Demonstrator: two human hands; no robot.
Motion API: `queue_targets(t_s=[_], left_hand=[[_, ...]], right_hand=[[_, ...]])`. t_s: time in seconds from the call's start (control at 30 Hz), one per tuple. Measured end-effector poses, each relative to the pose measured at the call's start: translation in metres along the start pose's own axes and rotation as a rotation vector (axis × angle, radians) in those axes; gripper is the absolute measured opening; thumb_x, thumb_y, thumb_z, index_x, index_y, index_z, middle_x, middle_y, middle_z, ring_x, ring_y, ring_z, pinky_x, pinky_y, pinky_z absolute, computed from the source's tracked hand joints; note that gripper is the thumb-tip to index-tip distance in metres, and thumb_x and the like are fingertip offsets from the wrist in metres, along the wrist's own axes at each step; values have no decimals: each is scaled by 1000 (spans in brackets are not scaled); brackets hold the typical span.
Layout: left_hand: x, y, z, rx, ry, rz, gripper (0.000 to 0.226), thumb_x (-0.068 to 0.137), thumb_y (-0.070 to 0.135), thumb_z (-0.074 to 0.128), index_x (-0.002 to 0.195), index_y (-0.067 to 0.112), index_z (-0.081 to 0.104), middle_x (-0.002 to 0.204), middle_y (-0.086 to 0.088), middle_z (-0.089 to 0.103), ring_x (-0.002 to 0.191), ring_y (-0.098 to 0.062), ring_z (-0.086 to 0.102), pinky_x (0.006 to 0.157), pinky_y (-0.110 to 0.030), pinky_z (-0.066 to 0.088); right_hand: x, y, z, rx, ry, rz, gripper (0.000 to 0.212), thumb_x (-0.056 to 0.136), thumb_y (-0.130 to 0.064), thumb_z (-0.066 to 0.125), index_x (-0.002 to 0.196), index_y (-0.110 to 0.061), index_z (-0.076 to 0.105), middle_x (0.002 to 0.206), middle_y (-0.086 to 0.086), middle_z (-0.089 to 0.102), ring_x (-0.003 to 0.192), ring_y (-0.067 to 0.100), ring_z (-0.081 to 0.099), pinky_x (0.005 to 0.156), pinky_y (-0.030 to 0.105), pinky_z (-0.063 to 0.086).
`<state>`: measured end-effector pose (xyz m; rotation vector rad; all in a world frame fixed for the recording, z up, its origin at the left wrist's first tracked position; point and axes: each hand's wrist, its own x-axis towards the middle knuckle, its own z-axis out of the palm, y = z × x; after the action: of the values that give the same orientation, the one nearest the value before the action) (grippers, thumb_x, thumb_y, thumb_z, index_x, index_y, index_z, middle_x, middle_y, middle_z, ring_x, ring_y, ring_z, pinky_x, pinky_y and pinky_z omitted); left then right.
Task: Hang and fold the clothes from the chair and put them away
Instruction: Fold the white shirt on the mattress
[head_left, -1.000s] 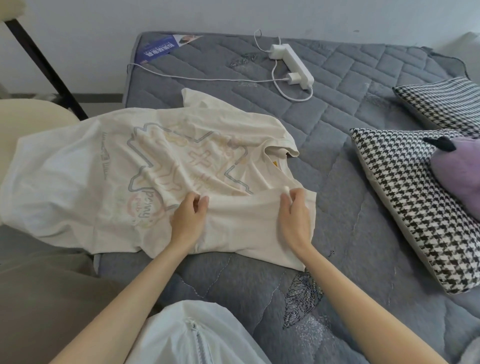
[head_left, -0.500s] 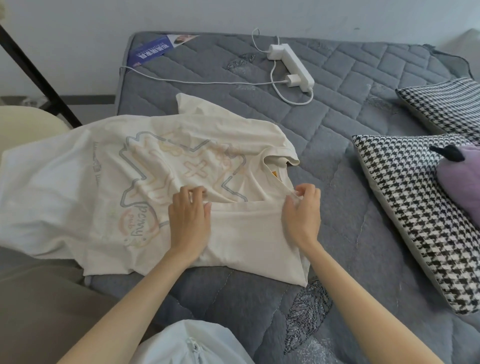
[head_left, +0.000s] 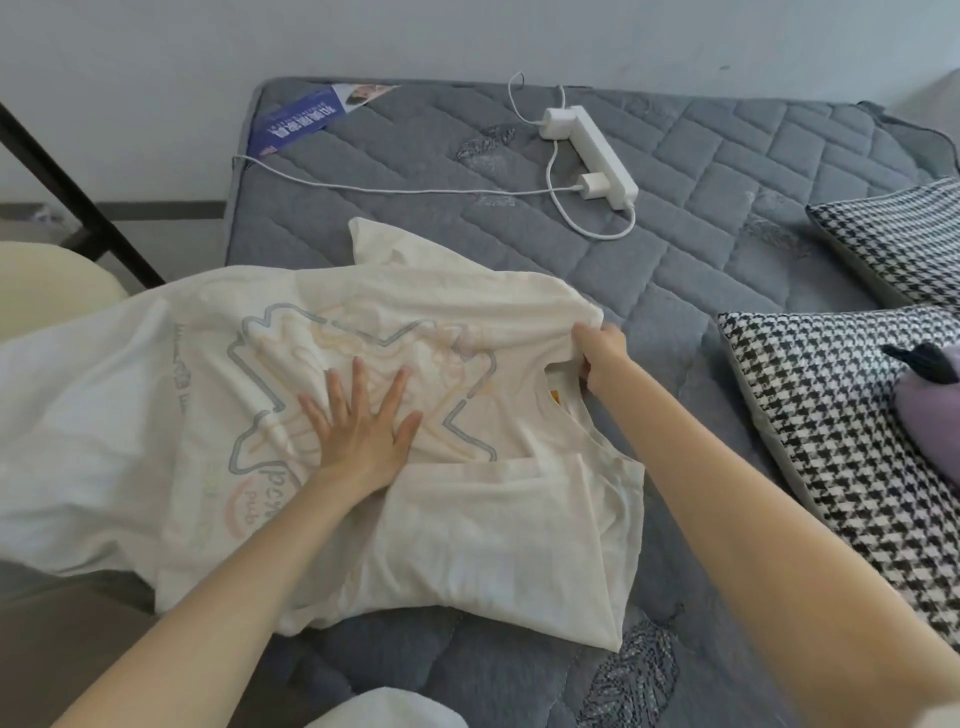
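A cream T-shirt (head_left: 156, 415) with a pastel print lies spread on the grey quilted mattress (head_left: 727, 270), its near sleeve folded in over the body. My left hand (head_left: 358, 426) presses flat on the print with fingers spread. My right hand (head_left: 597, 358) pinches the shirt's fabric at the collar edge, by the neck opening. The shirt's left part hangs past the mattress edge toward a cream chair (head_left: 47, 280).
A white power strip (head_left: 592, 156) with a charger and cable lies at the far side of the mattress. A blue leaflet (head_left: 301, 119) lies at the far left corner. Two houndstooth pillows (head_left: 841, 431) and a purple plush (head_left: 930, 410) sit at the right. A white garment (head_left: 389, 712) shows at the bottom edge.
My left hand moved up from the folded sleeve's edge and flattened on the print. My right hand moved up and right to the collar and took hold of the fabric.
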<state>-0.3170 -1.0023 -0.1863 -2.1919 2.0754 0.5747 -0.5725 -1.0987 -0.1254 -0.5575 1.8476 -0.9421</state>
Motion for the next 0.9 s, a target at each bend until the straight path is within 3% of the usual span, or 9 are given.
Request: queue_targets(t_s=[0.07,0.13,0.27,0.4,0.53,0.63,0.7,0.77,0.9], left_hand=[[8,-1,-6,16,-10,6,59,94,62,10,145,47,-15,154,-8,-30,141,-39,-25,105,-62,-20],[19,-2,-12,25,-31,7,60,94,63,11,145,46,-16,154,-11,-31,140,-40,-24,105,-61,-22],[39,-4,-22,16,-108,-20,63,92,66,12,144,46,-18,152,-11,-34,139,-43,-25,107,-60,-19],[51,-5,-28,-1,-147,-25,66,91,68,14,143,46,-20,150,-10,-38,138,-44,-27,108,-61,-17],[62,-8,-33,-44,-149,-6,74,85,75,15,139,46,-27,145,-6,-45,136,-42,-33,107,-61,-19],[72,-12,-33,-31,-166,9,78,80,80,14,132,48,-35,133,0,-55,134,-41,-37,105,-63,-20],[79,-15,-31,-25,-200,2,79,77,83,13,125,50,-40,127,2,-59,132,-40,-40,105,-65,-20],[84,-18,-28,-22,-239,-4,79,74,86,12,119,53,-44,122,4,-63,129,-39,-44,102,-64,-23],[89,-24,-22,-52,-257,17,80,69,90,13,114,58,-45,116,8,-68,122,-34,-52,98,-62,-28]], right_hand=[[7,-8,1,29,133,-197,13,97,-23,43,101,-16,53,89,-1,52,86,19,49,72,32,42],[11,-17,-3,63,215,-310,9,96,-23,44,90,-21,51,84,-6,53,83,17,50,71,29,40],[25,-16,-7,20,277,-270,8,94,-26,49,95,-24,56,97,-1,63,87,19,55,73,31,41],[37,1,-9,-177,257,-112,27,94,-17,51,119,-11,45,121,12,51,98,27,49,80,37,44],[29,-4,12,-601,416,-425,45,86,2,43,127,-15,46,133,11,42,121,32,34,96,40,32],[23,-16,41,-661,202,-772,32,88,0,45,112,-13,61,120,7,56,116,27,44,95,32,33],[23,-26,65,-657,34,-884,26,91,-1,46,106,-9,66,114,8,62,111,27,48,94,31,36],[29,-38,90,-742,-59,-903,27,94,-5,46,111,-9,66,119,9,61,115,27,47,97,35,36],[53,-55,128,-856,-185,-746,35,96,-15,48,130,-10,54,132,10,55,125,29,45,103,41,37]])
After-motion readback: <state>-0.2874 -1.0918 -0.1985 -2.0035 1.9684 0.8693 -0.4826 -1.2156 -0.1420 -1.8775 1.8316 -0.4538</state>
